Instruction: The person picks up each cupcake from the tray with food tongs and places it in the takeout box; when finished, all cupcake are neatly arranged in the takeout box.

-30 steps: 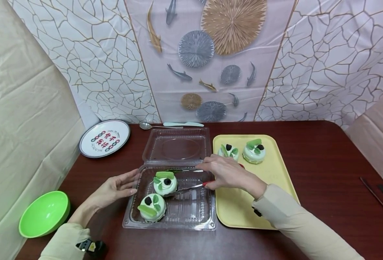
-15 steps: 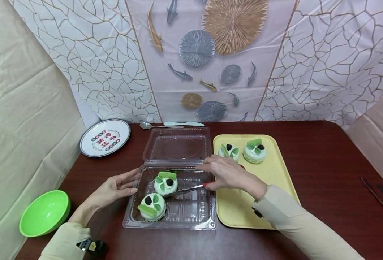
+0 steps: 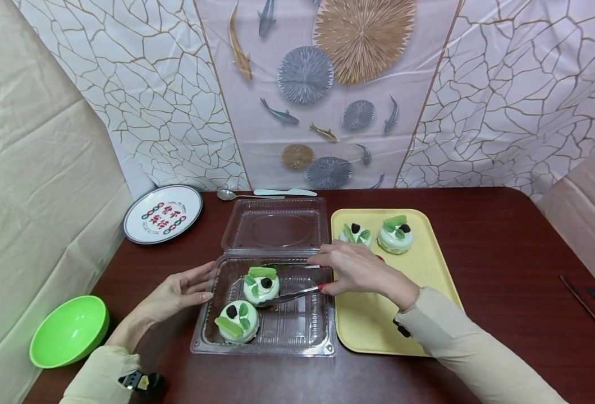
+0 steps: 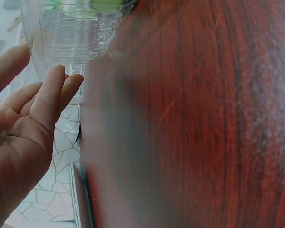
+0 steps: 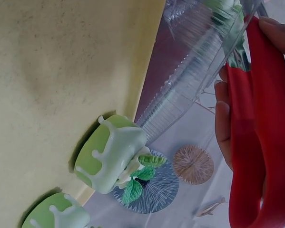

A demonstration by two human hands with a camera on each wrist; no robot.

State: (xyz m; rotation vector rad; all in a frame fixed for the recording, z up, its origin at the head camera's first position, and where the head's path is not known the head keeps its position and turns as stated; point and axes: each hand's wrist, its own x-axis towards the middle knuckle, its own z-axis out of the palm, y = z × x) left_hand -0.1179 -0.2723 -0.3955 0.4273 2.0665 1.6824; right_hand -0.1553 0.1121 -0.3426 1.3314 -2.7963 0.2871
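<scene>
My right hand (image 3: 358, 269) grips red-handled metal tongs (image 5: 270, 118) over the clear plastic box (image 3: 297, 348). The tongs' arms reach left, one on each side of a green-and-white cake (image 3: 262, 292) inside the box. That cake carries leaves, a dark berry and a green slice. Nearer the front left corner sits a second such cake (image 3: 238, 325), close beside the first. At the box's left wall my left hand (image 3: 178, 294) rests with extended fingers, its fingertips touching or very near the plastic; the left wrist view shows these fingers (image 4: 49, 97) loosely spread.
A yellow tray (image 3: 378, 331) right of the box bears two more cakes (image 3: 396, 238). The box's lid (image 3: 277, 224) lies open behind it. Around stand a green bowl (image 3: 70, 331), a white plate (image 3: 146, 227), a spoon (image 3: 227, 195), a knife (image 3: 287, 193) and chopsticks (image 3: 587, 311).
The cake between the tongs has shifted slightly right and turned a little. My right hand has moved slightly right with the tongs; my left hand stays in place.
</scene>
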